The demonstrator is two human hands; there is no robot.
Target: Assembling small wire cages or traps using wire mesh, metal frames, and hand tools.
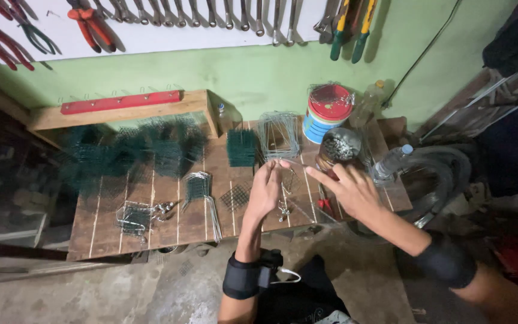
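Pinching wire piece (285,175) in left hand (265,191) | right hand (350,187) spread, released

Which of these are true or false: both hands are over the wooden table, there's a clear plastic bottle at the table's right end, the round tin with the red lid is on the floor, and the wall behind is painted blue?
1. Both hands are over the wooden table. True: the left hand and right hand are above its right part, around a small piece of wire mesh.
2. A clear plastic bottle lies at the table's right end. True.
3. The round tin with the red lid is on the floor. False: it stands at the back of the table.
4. The wall is blue. False: it is green.
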